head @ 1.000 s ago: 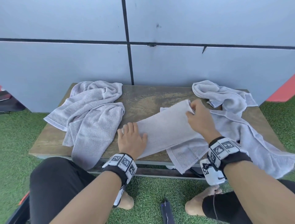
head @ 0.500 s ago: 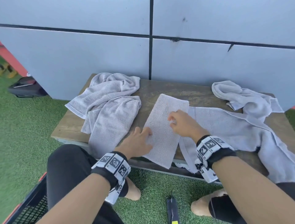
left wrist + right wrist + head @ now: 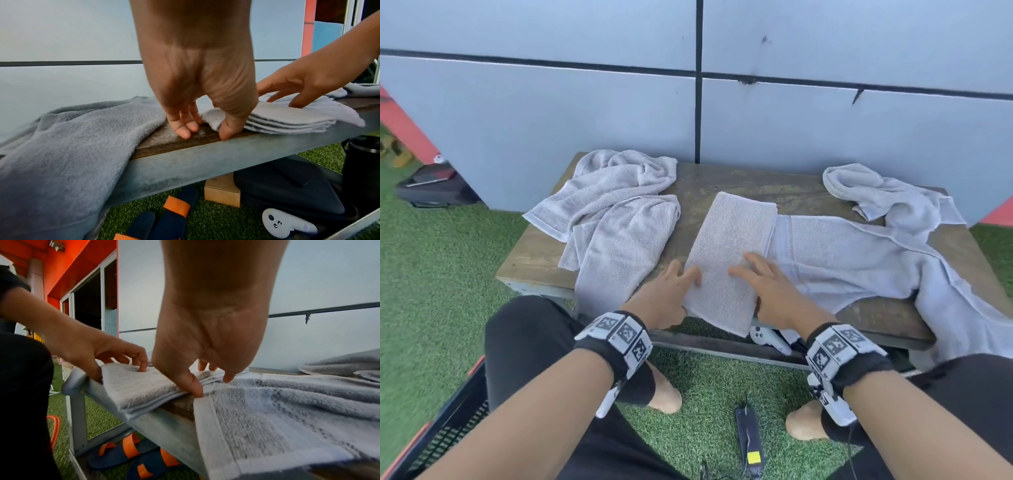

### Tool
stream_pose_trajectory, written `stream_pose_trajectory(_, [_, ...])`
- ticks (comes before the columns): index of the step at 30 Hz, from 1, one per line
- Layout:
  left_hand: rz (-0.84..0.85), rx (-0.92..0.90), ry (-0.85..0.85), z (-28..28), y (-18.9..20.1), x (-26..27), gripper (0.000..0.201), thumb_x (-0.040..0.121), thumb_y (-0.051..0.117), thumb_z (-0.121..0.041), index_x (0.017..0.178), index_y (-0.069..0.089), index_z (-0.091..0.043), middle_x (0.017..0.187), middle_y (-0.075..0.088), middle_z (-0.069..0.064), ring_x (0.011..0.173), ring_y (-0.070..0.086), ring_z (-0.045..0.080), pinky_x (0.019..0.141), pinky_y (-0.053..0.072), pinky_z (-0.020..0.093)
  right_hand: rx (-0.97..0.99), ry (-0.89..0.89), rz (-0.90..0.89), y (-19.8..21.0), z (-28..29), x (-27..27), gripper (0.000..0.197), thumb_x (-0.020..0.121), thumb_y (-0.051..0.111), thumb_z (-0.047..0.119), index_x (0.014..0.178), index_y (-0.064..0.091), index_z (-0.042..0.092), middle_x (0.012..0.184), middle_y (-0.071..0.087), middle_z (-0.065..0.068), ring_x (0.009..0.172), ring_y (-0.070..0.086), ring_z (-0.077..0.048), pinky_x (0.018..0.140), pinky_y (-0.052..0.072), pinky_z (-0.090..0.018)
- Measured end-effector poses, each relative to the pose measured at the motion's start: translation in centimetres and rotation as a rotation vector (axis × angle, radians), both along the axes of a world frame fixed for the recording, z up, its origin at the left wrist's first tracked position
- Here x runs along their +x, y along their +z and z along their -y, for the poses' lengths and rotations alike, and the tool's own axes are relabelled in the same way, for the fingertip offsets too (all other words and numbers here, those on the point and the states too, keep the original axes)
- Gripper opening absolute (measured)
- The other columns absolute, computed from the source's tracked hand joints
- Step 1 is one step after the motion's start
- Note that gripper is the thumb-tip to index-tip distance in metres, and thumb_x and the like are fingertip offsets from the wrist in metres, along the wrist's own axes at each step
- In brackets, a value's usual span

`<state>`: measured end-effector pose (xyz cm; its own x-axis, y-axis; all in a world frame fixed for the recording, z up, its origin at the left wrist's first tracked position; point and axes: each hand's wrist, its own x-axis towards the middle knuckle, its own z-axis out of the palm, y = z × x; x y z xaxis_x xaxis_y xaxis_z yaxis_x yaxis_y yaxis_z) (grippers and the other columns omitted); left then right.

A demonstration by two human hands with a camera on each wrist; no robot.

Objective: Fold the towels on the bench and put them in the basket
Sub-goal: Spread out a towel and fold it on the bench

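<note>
- A folded towel (image 3: 729,253) lies between the two hands on the desk (image 3: 726,178), its near end hanging just over the front edge.
- The left hand (image 3: 666,296) sits at the towel's left edge, fingers loosely bent, fingertips (image 3: 186,129) touching the wood, the thumb against the stacked layers; it holds nothing.
- The right hand (image 3: 774,291) rests on top of the towel at its right edge, fingers spread and nearly straight, thumb down along the side.
- Right of that hand an unfolded towel (image 3: 859,260) lies spread and drapes off the desk.
- Left of the left hand, a crumpled towel pile (image 3: 613,212) hangs over the front.
- Near the left forearm, a black basket (image 3: 448,425) stands on the grass.
</note>
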<state>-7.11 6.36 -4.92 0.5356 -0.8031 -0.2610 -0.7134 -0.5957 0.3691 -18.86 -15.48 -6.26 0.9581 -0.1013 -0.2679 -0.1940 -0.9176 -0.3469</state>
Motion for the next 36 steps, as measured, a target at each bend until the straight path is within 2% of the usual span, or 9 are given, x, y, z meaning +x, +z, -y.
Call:
stream_pose_trajectory(7, [-0.069,-0.296,0.136,0.1,0.4,0.2,0.007,0.093,0.059,-0.032,0.093,0.058,-0.025,0.108,0.040,-0.002,0.086,0.052,0.013,0.081,0.051,0.034,-0.088,0.057,-0.034,0.0,-1.4,-1.8,0.109,0.077,0.073,0.010,0.157,0.004,0.038,0.165,-0.014,0.004,0.152,-0.013,-0.022,0.120,-0.005,-0.047])
stream_pose_trajectory(11, [-0.099,-0.484,0.231,1.1,1.9,0.0,0.020,0.094,0.063,-0.029,0.092,0.065,-0.010,0.108,0.049,-0.001,0.090,0.050,0.010,0.077,0.041,0.018,-0.013,0.022,0.160,1.0,-1.9,-2.3,0.077,0.084,0.072,0.034,0.150,0.034,0.025,0.156,0.030,0.002,0.144,0.028,-0.021,0.122,0.019,-0.050])
stream_pose_trajectory(14, [-0.201,-0.606,0.299,1.3,3.1,-0.4,0.030,0.097,0.058,-0.032,0.088,0.060,-0.003,0.086,0.057,0.002,0.062,0.047,0.010,0.057,0.041,0.023,0.188,-0.083,0.352,2.7,-2.1,-2.7,0.032,0.091,0.066,0.027,0.122,0.059,0.021,0.114,0.060,0.007,0.100,0.058,-0.010,0.091,0.044,-0.028])
stream_pose_trajectory(18, [-0.312,-0.706,0.374,1.0,3.5,-1.0,0.041,0.101,0.052,-0.037,0.089,0.053,0.003,0.071,0.050,0.004,0.054,0.043,0.010,0.049,0.035,0.024,0.413,-0.240,0.465,4.5,-1.3,-2.5,0.010,0.096,0.060,0.018,0.097,0.062,0.028,0.079,0.063,0.017,0.067,0.057,0.006,0.060,0.040,-0.009])
stream_pose_trajectory(21, [-0.326,-0.696,0.408,0.7,2.5,-0.8,0.052,0.098,0.052,-0.049,0.092,0.048,0.002,0.075,0.049,0.009,0.063,0.047,0.015,0.054,0.038,0.033,0.452,-0.250,0.415,4.8,-0.9,-2.1,0.011,0.099,0.057,0.025,0.092,0.065,0.023,0.060,0.049,0.014,0.049,0.045,0.000,0.053,0.033,-0.016])
stream_pose_trajectory(25, [-0.395,-0.488,0.397,-0.2,0.3,-0.3,0.061,0.079,0.073,-0.056,0.123,0.054,-0.018,0.107,0.070,0.000,0.090,0.067,0.012,0.074,0.054,0.034,0.423,-0.260,0.324,3.6,-1.0,-1.3,0.018,0.100,0.053,0.028,0.100,0.067,0.016,0.058,0.045,0.008,0.045,0.041,-0.002,0.051,0.031,-0.020])
stream_pose_trajectory(29, [-0.375,-0.493,0.382,0.5,-0.3,0.5,0.024,0.092,0.066,-0.038,0.104,0.066,-0.018,0.091,0.073,0.001,0.079,0.070,0.014,0.065,0.056,0.038,0.381,-0.338,0.291,2.4,-0.7,-0.3,0.025,0.100,0.053,0.029,0.094,0.066,0.008,0.062,0.051,0.002,0.052,0.046,-0.009,0.053,0.032,-0.025])
stream_pose_trajectory(33, [-0.374,-0.559,0.494,3.1,0.7,2.1,0.037,0.099,0.056,-0.039,0.087,0.057,-0.003,0.075,0.058,0.009,0.065,0.055,0.014,0.056,0.042,0.026,0.374,-0.459,0.330,2.4,0.4,1.6,0.033,0.099,0.054,0.029,0.088,0.061,-0.002,0.074,0.060,-0.017,0.061,0.050,-0.017,0.053,0.033,-0.028])
stream_pose_trajectory(36, [-0.280,-0.513,0.562,5.5,1.0,3.4,0.041,0.101,0.050,-0.040,0.071,0.039,-0.015,0.063,0.039,-0.002,0.056,0.038,0.014,0.053,0.029,0.027,0.341,-0.547,0.302,2.6,1.6,3.5,0.036,0.099,0.053,0.031,0.074,0.048,0.005,0.066,0.049,-0.007,0.057,0.044,-0.016,0.051,0.029,-0.027])
